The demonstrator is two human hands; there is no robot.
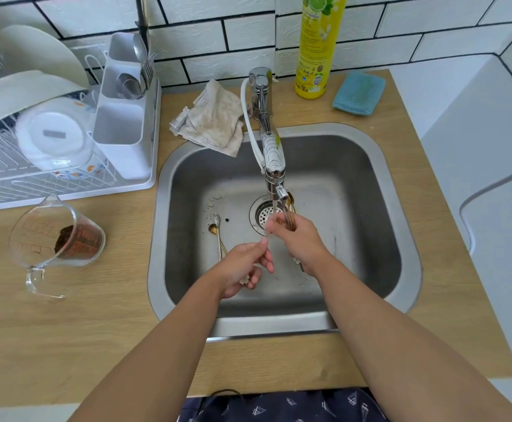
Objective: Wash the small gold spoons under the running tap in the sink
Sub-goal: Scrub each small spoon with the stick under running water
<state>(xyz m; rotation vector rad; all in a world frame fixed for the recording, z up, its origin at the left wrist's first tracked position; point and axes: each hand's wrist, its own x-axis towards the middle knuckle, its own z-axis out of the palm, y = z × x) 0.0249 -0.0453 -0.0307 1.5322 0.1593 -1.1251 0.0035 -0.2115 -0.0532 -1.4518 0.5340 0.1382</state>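
Observation:
Over the steel sink (370, 166), water runs from the chrome tap (274, 166). My right hand (300, 239) grips a bunch of small gold spoons (289, 208), bowls up beside the stream, just under the spout. My left hand (245, 269) pinches another thin spoon whose flower-shaped handle end (244, 280) shows below the palm; its upper part is blurred in the water. Two more spoons (217, 236) lie on the sink floor, left of the drain (264, 216).
A beige cloth (215, 117) hangs over the sink's back rim. A yellow soap bottle (317, 44) and blue sponge (359, 93) stand behind. On the left are a white dish rack (66, 117) and a tipped glass measuring jug (57, 236).

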